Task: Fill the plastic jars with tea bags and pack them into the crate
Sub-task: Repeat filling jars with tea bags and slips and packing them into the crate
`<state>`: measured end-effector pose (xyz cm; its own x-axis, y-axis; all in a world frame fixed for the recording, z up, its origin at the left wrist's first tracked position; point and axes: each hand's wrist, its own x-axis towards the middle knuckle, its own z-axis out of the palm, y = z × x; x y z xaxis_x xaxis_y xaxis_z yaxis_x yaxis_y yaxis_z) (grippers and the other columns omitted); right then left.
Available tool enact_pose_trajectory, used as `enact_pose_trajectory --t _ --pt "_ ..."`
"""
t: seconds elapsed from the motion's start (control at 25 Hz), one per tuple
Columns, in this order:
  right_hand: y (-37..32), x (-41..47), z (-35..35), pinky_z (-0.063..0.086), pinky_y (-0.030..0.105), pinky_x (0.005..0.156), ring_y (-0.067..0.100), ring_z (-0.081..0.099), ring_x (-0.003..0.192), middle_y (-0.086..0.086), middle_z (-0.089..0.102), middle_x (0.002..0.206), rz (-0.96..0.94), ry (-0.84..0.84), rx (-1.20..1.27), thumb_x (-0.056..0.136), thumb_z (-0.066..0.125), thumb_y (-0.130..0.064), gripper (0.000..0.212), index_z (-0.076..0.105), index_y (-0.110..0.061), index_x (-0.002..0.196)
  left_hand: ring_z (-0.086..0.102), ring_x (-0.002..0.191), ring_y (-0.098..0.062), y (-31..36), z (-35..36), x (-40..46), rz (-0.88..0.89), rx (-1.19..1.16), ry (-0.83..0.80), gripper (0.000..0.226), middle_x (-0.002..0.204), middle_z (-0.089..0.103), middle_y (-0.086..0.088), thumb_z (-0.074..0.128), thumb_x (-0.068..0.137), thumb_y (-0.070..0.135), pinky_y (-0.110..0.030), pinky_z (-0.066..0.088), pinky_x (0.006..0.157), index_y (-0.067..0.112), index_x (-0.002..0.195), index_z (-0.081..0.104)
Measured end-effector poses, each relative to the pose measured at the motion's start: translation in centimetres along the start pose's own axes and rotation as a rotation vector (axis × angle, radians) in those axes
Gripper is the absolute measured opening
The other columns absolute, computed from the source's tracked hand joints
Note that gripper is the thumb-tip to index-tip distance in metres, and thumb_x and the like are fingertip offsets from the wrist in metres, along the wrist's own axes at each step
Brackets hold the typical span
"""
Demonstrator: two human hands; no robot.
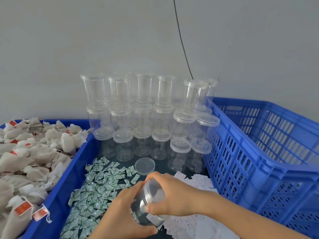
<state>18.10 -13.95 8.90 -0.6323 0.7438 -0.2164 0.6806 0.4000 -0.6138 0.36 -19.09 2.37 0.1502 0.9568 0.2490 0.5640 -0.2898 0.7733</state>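
I hold a clear plastic jar (146,202) tilted on its side above the dark table. My left hand (124,213) grips its body from below. My right hand (170,194) curls round its lidded top. A loose clear lid (144,166) lies flat just beyond my hands. Several empty lidded jars (146,118) are stacked in rows behind it. White tea bags (31,156) with red tags fill a blue bin (69,183) at the left. An empty blue slotted crate (259,152) stands at the right.
Small green-and-white sachets (96,185) are scattered over the table left of my hands. White paper slips (195,181) lie under and right of my hands. A black cable (181,40) hangs down the grey wall behind the jars.
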Motion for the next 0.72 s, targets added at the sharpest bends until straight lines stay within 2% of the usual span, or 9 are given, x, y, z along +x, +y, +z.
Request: enact_pose_trajectory --t 0.08,0.16,0.24,0.28,0.36,0.44,0.56,0.64,0.72 --pt "-0.3 -0.1 -0.8 0.042 0.032 0.094 0.011 0.046 0.109 -0.010 0.037 0.118 -0.076 -0.044 -0.024 0.072 0.070 -0.048 0.063 0.031 -0.052 0.121 0.053 0.106 0.012 -0.5 -0.5 0.2 0.000 -0.093 -0.096 0.097 0.112 0.055 0.039 0.085 0.046 0.047 -0.011 0.047 0.085 0.080 0.116 0.027" --pt "-0.4 -0.2 -2.0 0.040 0.021 0.084 0.001 0.044 0.104 -0.015 0.034 0.118 -0.147 -0.103 -0.064 0.071 0.075 -0.040 0.067 0.032 -0.057 0.118 0.057 0.116 -0.003 -1.0 -1.1 0.5 -0.037 -0.258 -0.211 0.087 0.122 0.062 0.019 0.084 0.056 0.037 -0.027 0.047 0.098 0.057 0.130 0.042" --pt "-0.4 0.1 -3.0 0.039 0.019 0.079 -0.003 0.042 0.104 -0.018 0.032 0.120 -0.180 -0.104 -0.096 0.068 0.079 -0.035 0.070 0.032 -0.058 0.115 0.057 0.119 -0.009 -1.7 -1.6 0.2 -0.070 -0.314 -0.209 0.085 0.127 0.061 0.012 0.083 0.059 0.036 -0.037 0.045 0.101 0.040 0.135 0.046" --pt "0.0 0.4 -3.3 0.040 0.021 0.080 0.001 0.043 0.107 -0.018 0.031 0.121 -0.167 -0.065 -0.092 0.067 0.080 -0.037 0.072 0.031 -0.056 0.115 0.057 0.116 -0.005 -2.0 -1.6 0.1 -0.100 -0.306 -0.165 0.089 0.125 0.061 0.018 0.085 0.055 0.039 -0.034 0.046 0.100 0.041 0.134 0.045" --pt "1.5 1.4 -3.1 0.043 0.026 0.085 0.009 0.044 0.111 -0.014 0.033 0.124 -0.054 0.046 -0.040 0.067 0.077 -0.047 0.074 0.026 -0.047 0.121 0.058 0.109 0.005 -2.6 -1.3 -0.3 -0.147 -0.240 -0.055 0.094 0.119 0.057 0.032 0.087 0.046 0.047 -0.019 0.045 0.092 0.047 0.129 0.041" --pt "3.4 3.0 -1.9 0.044 0.027 0.083 0.013 0.048 0.106 -0.008 0.036 0.119 0.156 0.086 0.022 0.070 0.072 -0.055 0.076 0.021 -0.036 0.124 0.057 0.106 0.006 -3.1 -1.0 -0.8 -0.201 -0.188 0.059 0.095 0.114 0.058 0.029 0.088 0.042 0.049 -0.012 0.042 0.086 0.043 0.124 0.040" --pt "5.1 6.4 0.5 0.048 0.029 0.082 0.014 0.050 0.099 0.001 0.041 0.122 0.364 0.169 0.374 0.075 0.075 -0.040 0.081 0.019 -0.022 0.130 0.053 0.104 0.003 -3.9 -1.4 -1.0 -0.269 -0.159 0.204 0.096 0.112 0.052 0.022 0.092 0.047 0.035 -0.006 0.038 0.079 0.035 0.123 0.034" --pt "5.2 8.4 1.1 0.048 0.036 0.093 0.023 0.048 0.115 0.010 0.033 0.142 0.377 0.330 0.775 0.075 0.079 -0.030 0.097 0.008 -0.024 0.141 0.051 0.103 0.005 -4.4 -2.0 -0.9 -0.299 -0.147 0.302 0.095 0.112 0.048 0.022 0.091 0.050 0.031 -0.006 0.040 0.073 0.034 0.124 0.031" --pt "5.1 9.8 2.0 0.045 0.045 0.096 0.034 0.038 0.130 0.008 0.019 0.154 0.413 0.378 1.016 0.076 0.077 -0.035 0.114 -0.013 -0.034 0.146 0.049 0.103 0.005 -4.5 -2.6 -0.8 -0.330 -0.139 0.411 0.094 0.113 0.043 0.027 0.090 0.050 0.037 -0.010 0.040 0.076 0.037 0.122 0.030"
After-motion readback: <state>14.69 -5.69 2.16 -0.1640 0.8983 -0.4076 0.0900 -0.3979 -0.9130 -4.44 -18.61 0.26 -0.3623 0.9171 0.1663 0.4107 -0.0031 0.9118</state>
